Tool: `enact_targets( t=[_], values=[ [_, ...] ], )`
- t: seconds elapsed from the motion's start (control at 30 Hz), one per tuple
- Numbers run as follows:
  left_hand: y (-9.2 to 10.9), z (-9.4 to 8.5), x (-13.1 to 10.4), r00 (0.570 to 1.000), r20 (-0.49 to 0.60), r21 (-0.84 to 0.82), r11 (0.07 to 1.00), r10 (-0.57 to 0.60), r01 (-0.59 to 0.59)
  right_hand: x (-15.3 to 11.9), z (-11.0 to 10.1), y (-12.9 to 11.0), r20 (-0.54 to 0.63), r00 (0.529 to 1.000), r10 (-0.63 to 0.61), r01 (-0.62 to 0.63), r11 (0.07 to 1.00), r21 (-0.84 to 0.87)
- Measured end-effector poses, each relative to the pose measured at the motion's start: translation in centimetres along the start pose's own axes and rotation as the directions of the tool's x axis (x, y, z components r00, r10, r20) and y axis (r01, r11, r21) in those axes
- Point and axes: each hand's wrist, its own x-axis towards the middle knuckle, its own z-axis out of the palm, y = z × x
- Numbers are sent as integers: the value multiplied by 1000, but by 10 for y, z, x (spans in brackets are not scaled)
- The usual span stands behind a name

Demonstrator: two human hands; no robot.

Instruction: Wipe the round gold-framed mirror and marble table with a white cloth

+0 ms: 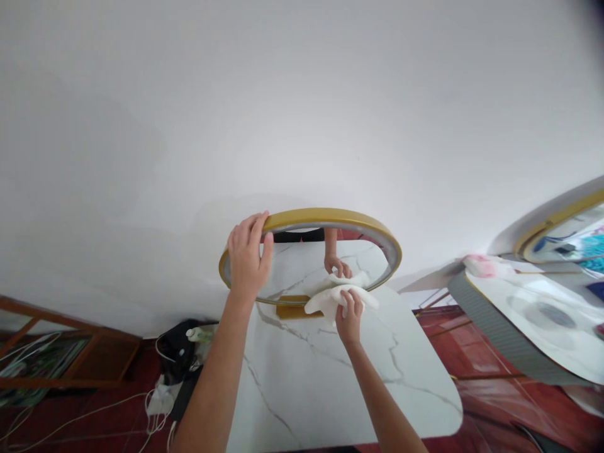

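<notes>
A round mirror with a gold frame (325,217) stands on a gold base (290,311) on a white marble-patterned table (330,384). My left hand (250,258) grips the frame at its upper left, fingers over the rim and thumb on the front. In my right hand (350,318) is a white cloth (325,302), pressed against the lower right of the glass. The mirror reflects my right hand, the cloth and the tabletop. Part of the base is hidden behind the cloth.
A plain white wall (302,113) rises behind the table. At right stands another white table (528,308) with a second gold-framed mirror (542,229) and a pink-and-white bundle (486,265). On the left are a wooden shelf (104,358), a black bag (177,352) and white cables (158,406).
</notes>
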Motion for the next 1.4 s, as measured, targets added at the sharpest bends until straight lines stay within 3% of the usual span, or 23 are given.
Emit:
enact_targets(
  t=[0.17,0.3,0.4,0.57,0.7,0.83,0.97,1.07,1.2,1.4],
  values=[
    [59,19,9,972,88,73,972,219,-225,8,-30,1,-53,997,53,-50,998,46],
    [111,48,16,893,189,52,904,408,-424,28,-59,-2,-149,985,88,-76,994,82],
    [138,71,18,840,239,32,861,487,-508,50,-86,-6,-253,965,66,-46,995,83],
    [154,91,15,831,282,34,861,479,-508,101,-131,-23,-337,937,89,-32,984,173],
    [154,92,15,834,284,7,868,474,-496,153,-150,-50,-215,975,-53,102,969,225],
    [150,93,15,835,278,-1,869,475,-494,191,-149,-70,-76,971,-227,238,951,199],
    [150,96,16,847,266,-3,879,460,-477,194,-139,-60,-76,970,-232,242,952,186],
    [152,98,16,857,254,-2,886,448,-463,177,-129,-35,-130,985,-112,140,961,239],
    [153,101,16,868,238,21,892,435,-452,142,-109,8,-155,978,143,-75,921,383],
    [154,101,15,870,251,46,893,424,-448,83,-66,58,-105,847,521,-382,734,562]
  ],
)
